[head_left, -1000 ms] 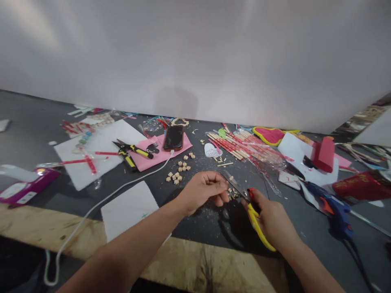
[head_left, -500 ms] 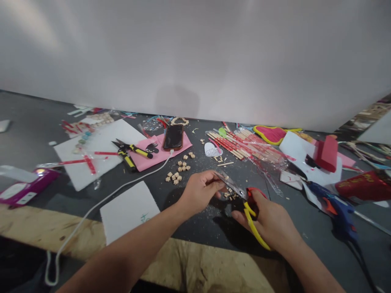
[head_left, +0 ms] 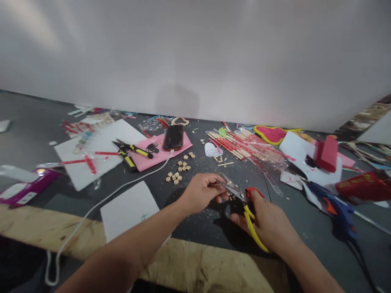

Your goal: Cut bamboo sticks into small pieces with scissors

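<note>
My right hand grips scissors by their red and yellow handles, the blades slightly apart and pointing left. My left hand is pinched closed by the blade tips; what its fingers hold, if anything, is too small to make out. Short wooden bits lie on the dark table under the blades. To the left of them sit several little clusters of wooden pieces. A thin wooden stick and a white paper cutout rest beyond my hands.
Wooden sticks in red-striped plastic wrap lie behind. Yellow-handled pliers and a phone rest on pink paper, with a white cable running forward. A blue glue gun is at right, a purple device at left.
The scissor blades have spread apart and tilted a little. My left fingers have shifted slightly beside the blade tips. The things on the table look the same.
</note>
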The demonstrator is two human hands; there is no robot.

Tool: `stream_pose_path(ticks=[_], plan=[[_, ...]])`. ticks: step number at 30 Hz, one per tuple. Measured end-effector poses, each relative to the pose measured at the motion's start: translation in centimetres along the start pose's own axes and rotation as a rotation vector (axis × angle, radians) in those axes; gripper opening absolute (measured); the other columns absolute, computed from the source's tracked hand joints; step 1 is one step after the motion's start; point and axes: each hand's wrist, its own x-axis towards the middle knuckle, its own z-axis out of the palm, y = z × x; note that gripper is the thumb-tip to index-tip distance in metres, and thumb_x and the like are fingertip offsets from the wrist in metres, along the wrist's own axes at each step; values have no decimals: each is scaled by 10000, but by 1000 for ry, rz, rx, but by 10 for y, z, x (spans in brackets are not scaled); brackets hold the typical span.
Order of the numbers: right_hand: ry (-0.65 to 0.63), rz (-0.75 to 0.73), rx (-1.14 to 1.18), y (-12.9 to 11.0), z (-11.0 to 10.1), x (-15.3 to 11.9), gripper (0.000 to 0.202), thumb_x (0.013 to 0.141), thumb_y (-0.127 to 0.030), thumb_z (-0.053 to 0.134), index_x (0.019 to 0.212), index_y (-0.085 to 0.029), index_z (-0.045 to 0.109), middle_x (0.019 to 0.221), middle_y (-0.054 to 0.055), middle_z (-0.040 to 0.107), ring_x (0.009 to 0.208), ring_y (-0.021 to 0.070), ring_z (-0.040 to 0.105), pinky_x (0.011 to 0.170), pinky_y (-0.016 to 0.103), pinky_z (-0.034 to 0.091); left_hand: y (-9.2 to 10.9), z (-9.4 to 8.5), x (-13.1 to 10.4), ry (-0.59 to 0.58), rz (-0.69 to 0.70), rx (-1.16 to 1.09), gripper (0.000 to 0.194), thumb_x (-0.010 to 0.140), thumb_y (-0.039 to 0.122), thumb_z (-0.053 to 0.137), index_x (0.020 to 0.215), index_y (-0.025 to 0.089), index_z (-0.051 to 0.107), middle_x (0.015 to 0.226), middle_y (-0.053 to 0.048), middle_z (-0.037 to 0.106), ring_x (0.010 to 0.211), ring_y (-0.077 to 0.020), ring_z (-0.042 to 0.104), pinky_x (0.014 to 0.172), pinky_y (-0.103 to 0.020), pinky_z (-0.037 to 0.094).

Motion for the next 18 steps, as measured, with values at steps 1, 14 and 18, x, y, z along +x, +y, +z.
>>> stream_pose_path(ticks=[1, 14, 18], plan=[[-10, 12, 1, 0, 2, 0, 276, 758, -414, 456, 919, -194, 407, 676, 31, 609, 583, 182, 592, 489, 248, 320, 0, 0, 0, -10, -10, -2, 87, 728, 171, 512, 716, 131, 589, 567, 5, 607, 438, -62, 502, 470, -178, 401], [-125, 117, -11, -7, -5, 1, 244, 779, -227, 351, 992, -146, 439, 681, 84, 649, 617, 230, 621, 514, 270, 319, 2, 5, -2, 62, 54, 41, 161, 755, 280, 527, 783, 127, 567, 661, -16, 609, 487, -68, 508, 500, -188, 409], [-94, 137, 1, -5, -1, 3, 281, 819, -329, 339, 1006, -150, 448, 671, 85, 648, 603, 231, 615, 508, 270, 304, 2, 7, -2, 128, 56, 71, 138, 696, 230, 584, 791, 130, 571, 723, -19, 610, 533, -86, 545, 538, -206, 445]])
